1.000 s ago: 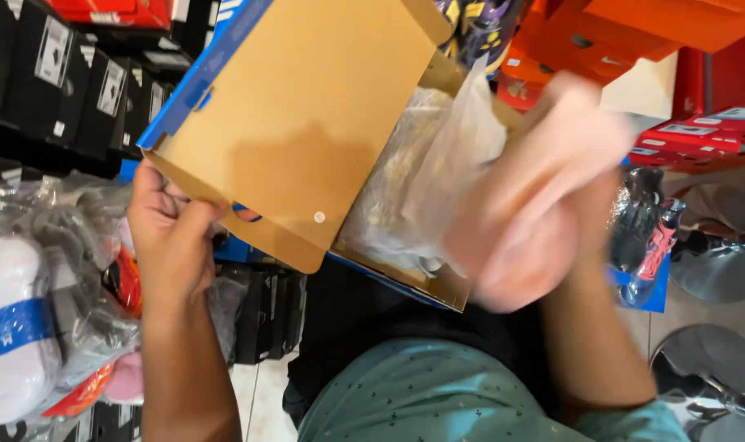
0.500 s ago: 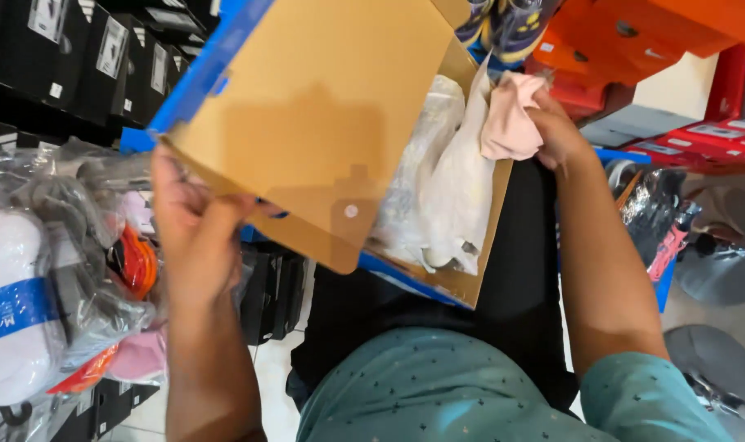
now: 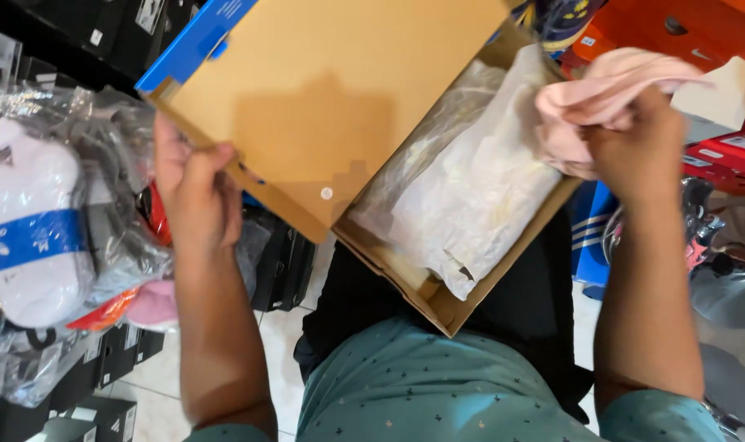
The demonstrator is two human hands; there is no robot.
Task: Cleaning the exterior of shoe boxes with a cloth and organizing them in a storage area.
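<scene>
The pink cloth (image 3: pixel 605 102), soft and crumpled, is hanging bunched in the right hand (image 3: pixel 638 147), whose grip is pinching it above the far corner of the open cardboard box (image 3: pixel 458 307). It is not yet lying inside. White wrapping paper (image 3: pixel 479 196) is filling the box. The left hand (image 3: pixel 194 190) is gripping the lid (image 3: pixel 323 106), fingers pressed on its edge, holding it raised.

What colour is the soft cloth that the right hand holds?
Pale pink. The cloth is bunched in the right hand above the open box; the head view shows it.
</scene>
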